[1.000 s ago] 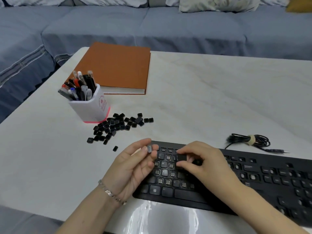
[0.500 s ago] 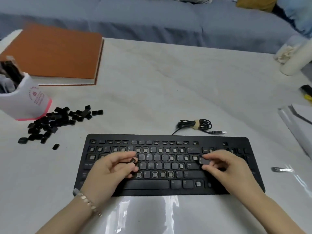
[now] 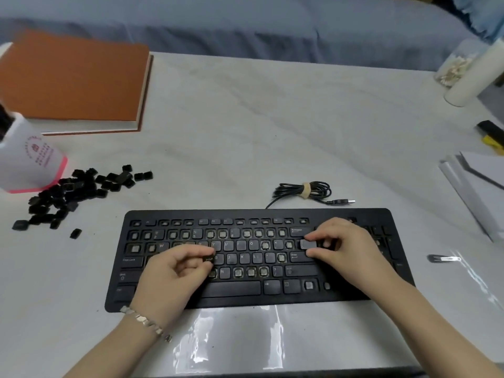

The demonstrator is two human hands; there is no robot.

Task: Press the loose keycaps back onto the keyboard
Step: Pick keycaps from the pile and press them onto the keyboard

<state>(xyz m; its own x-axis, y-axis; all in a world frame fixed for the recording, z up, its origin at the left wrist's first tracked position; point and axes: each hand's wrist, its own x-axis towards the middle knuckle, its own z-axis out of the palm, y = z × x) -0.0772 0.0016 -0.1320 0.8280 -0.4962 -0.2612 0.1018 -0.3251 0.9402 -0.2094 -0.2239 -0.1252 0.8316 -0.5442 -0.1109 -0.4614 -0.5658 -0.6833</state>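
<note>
Currently, left to right: one white pen pot with a pink base (image 3: 30,162) at the worktop (image 3: 245,132) edge. Just beside it lies one heap of loose black keycaps (image 3: 81,192), too jumbled to count, with one stray cap (image 3: 75,233) lying apart nearer the keyboard.

One flat black keyboard (image 3: 259,214) lies centre-front, with many bare sockets among the seated keys.

Left hand (image 3: 174,276): fingers curled, thumb and forefinger pinching one small black keycap (image 3: 208,259) over the middle letter row, just left of the G key. The other fingers are tucked under.

Right hand (image 3: 346,246): thumb and forefinger pinching one wider grey-faced keycap (image 3: 308,244) at the right end of the letter block, under Backspace. Cannot tell whether it is seated. The remaining fingers are bent and rest on the keys behind.

Count: two hands, one cap each.
</note>
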